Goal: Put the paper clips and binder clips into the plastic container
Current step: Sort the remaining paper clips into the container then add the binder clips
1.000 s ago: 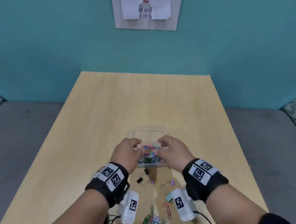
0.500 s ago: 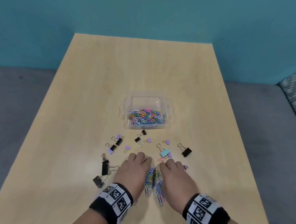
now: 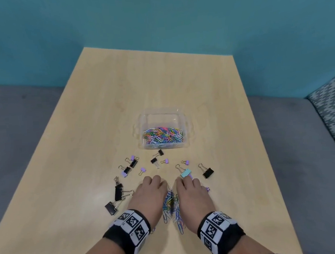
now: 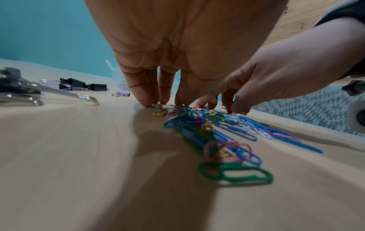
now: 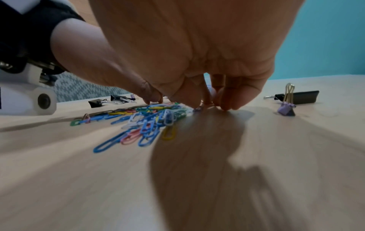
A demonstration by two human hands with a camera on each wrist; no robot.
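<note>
A clear plastic container (image 3: 143, 118) stands mid-table with many coloured paper clips (image 3: 162, 135) inside. A loose pile of paper clips (image 3: 170, 202) lies near the front edge between my two hands. My left hand (image 3: 153, 183) is on its left and my right hand (image 3: 187, 183) on its right, fingertips down on the table. In the wrist views the left fingers (image 4: 146, 95) and right fingers (image 5: 229, 100) touch the tabletop at the far end of the pile (image 4: 207, 125) (image 5: 154, 118), holding nothing. Binder clips lie scattered around.
Black binder clips (image 3: 117, 193) (image 3: 110, 207) lie left of my left hand. A teal clip (image 3: 185, 173) and a black one (image 3: 208, 173) lie by my right fingers. Small purple clips (image 3: 143, 170) (image 5: 286, 109) sit between the hands and the container. Teal wall behind; table edges on both sides.
One second ago both hands were over the container with paper clips. They have come back toward me and now sit on either side of the loose pile, about where they were half a second ago.
</note>
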